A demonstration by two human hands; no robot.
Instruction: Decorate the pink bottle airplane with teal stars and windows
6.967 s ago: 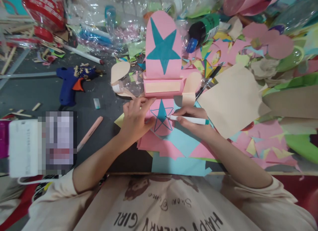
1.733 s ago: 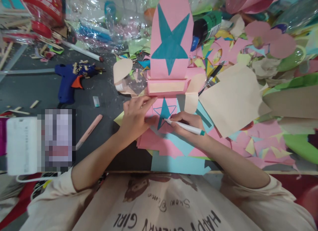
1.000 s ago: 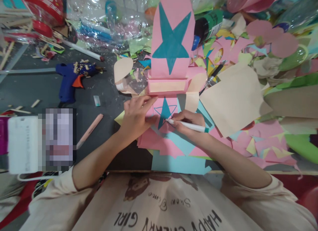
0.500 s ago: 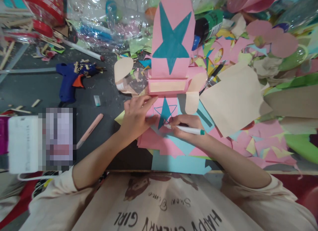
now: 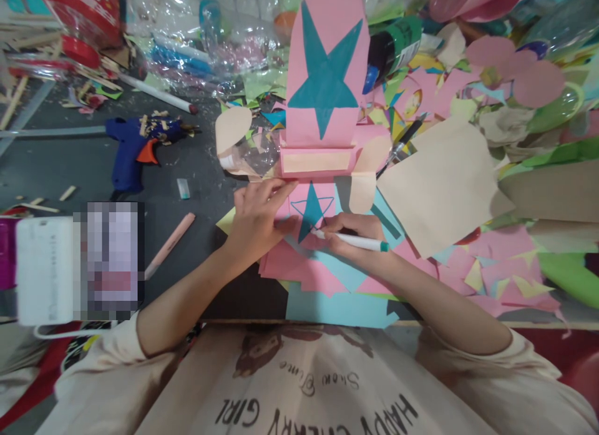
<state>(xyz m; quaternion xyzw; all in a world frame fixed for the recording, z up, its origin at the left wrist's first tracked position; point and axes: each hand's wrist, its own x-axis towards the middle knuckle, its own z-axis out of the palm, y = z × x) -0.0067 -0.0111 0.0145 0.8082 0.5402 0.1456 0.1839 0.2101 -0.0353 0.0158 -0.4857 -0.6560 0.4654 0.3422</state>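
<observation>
Presses the left hand [image 5: 257,221], fingers laid open, flat on the pink paper [image 5: 330,194]. Grips a marker [image 5: 358,241] in the right hand [image 5: 350,230], tip on the small star [image 5: 310,211] drawn there, close in front. At 12 o'clock, a tall pink card [image 5: 302,126]; at 10 o'clock, a glue gun [image 5: 133,154]; at 2 o'clock, a beige sheet [image 5: 440,185].

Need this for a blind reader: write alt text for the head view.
The right hand holds a white marker with its tip on a partly coloured teal star on pink paper, which the left hand presses flat. Behind stands a pink arched card with a filled teal star; a blue glue gun lies to the left.
</observation>
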